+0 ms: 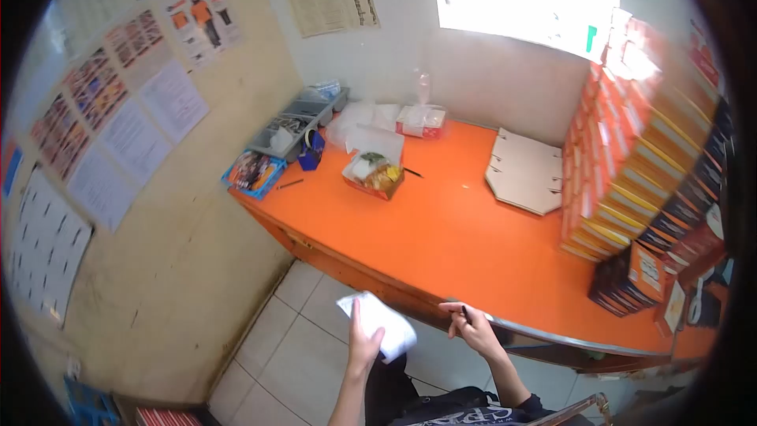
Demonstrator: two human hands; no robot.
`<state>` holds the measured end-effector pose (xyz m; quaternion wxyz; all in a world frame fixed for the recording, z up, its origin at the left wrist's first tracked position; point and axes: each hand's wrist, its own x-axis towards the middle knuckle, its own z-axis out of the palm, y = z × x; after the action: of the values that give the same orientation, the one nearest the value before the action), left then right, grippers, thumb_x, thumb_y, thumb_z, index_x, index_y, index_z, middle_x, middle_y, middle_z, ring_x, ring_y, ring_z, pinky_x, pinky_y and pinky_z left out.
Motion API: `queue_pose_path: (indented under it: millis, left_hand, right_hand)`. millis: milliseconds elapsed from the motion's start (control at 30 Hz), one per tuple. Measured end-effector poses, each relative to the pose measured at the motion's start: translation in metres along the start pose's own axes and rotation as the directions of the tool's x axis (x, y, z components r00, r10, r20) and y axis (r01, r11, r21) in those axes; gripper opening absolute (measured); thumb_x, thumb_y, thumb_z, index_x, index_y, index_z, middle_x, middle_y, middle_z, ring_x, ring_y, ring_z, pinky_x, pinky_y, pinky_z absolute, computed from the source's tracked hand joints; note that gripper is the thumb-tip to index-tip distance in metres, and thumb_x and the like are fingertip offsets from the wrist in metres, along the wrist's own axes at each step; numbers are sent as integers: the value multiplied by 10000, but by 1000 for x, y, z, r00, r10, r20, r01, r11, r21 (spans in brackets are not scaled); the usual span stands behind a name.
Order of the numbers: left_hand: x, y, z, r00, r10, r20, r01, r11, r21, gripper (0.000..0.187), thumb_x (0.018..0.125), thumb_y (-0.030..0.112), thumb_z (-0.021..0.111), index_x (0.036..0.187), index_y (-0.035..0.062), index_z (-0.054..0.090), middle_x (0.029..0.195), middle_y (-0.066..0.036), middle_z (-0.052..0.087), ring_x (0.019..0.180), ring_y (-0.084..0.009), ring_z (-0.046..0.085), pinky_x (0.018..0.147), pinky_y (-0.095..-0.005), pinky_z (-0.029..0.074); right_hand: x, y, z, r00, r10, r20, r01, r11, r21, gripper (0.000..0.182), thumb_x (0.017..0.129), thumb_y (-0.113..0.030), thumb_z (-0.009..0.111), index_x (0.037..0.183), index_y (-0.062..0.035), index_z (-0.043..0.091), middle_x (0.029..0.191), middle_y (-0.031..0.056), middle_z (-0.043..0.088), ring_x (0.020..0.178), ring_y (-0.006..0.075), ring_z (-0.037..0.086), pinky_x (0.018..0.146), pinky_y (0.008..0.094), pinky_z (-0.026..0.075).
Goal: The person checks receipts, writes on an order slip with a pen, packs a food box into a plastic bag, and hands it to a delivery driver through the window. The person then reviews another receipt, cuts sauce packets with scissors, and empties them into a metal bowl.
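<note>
My left hand (pixel 364 345) is closed on a folded white sheet of paper (pixel 388 325), held in front of my body below the table's front edge. What is written on the paper is too faint to read. To the right, at the table edge, my right hand (pixel 471 330) has its fingers partly bent around a dark pen (pixel 466 315). Beyond both hands stands an open box of food (pixel 377 173) on the orange table (pixel 441 229). White rice, something green, something yellow and a browned piece show inside it.
Flat cardboard (pixel 527 170) lies near the wall. Tall stacks of folded boxes (pixel 615 166) line the right side. At the back left are a grey compartment tray (pixel 288 128), a blue tape dispenser (pixel 311 151) and plastic bags (pixel 355 122). A dark pen-like stick (pixel 412 173) lies beside the food box.
</note>
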<state>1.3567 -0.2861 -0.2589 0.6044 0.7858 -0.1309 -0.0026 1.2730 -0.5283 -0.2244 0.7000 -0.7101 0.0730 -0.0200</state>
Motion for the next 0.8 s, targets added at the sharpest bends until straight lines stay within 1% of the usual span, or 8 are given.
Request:
queue_pose_path:
  millis: [100,233,300,367,567,667,733,800]
  left_hand:
    - [183,-77,-18,998,-46,-50,53,989,138,814,675,-12,623,1373,-41,206,1343,-273,340,1257,-408,338,1044,-417,295]
    - [322,-48,-62,998,-50,36,46,995,86,770,687,-41,590,1375,-18,244,1316,-256,379,1224,-389,391,1007,-395,351]
    - [372,-56,-87,919,67,389,-81,997,20,729,712,-31,594,1376,36,301,1327,-249,365,1207,-393,406,970,-402,376]
    - [411,-95,-97,933,33,358,-98,981,165,705,724,13,631,1365,88,347,1356,-230,338,1179,-384,426,940,-404,390]
    - [462,-183,-159,967,-72,243,-128,689,713,701,651,326,780,1286,257,493,1469,-134,198,1152,-314,373,954,-417,330]
    - [474,-173,-176,907,-171,385,-176,678,714,862,564,457,795,1332,291,440,1483,-104,194,1234,-299,321,940,-461,295]
    - [475,-183,-176,882,-216,419,-144,723,676,1003,468,532,806,1358,311,401,1494,-102,179,1291,-287,269,950,-457,260]
    - [474,-191,-177,877,-224,425,-128,743,657,1023,462,528,808,1367,307,386,1494,-104,181,1308,-278,253,946,-442,258]
  right_hand:
    - [119,13,43,923,366,-117,-327,908,263,295,957,-148,401,1195,-34,533,667,16,562,485,56,439,491,219,379]
    - [226,-27,90,918,396,-30,-350,842,411,303,972,-193,397,1208,-33,503,631,5,550,430,32,360,396,189,262]
    - [274,-22,113,889,416,-190,-297,841,452,311,981,-242,371,1090,-22,561,686,35,567,428,72,383,401,207,285]
    - [318,-8,137,839,106,-534,157,893,423,361,990,-248,326,949,-13,596,740,65,579,483,105,443,436,217,344]
    - [415,20,224,931,363,48,-335,793,510,417,966,-254,419,612,-36,384,820,110,551,666,164,589,566,259,464]
    - [485,26,260,948,245,-204,-98,833,544,341,869,-26,557,586,-52,367,784,94,523,630,167,601,560,275,497]
    - [515,59,269,913,-180,-366,226,971,84,373,729,145,608,554,-71,360,741,75,488,629,146,590,584,270,508]
    - [512,77,264,932,-228,-283,222,974,-54,395,717,152,611,549,-82,341,756,78,476,650,133,587,566,261,507]
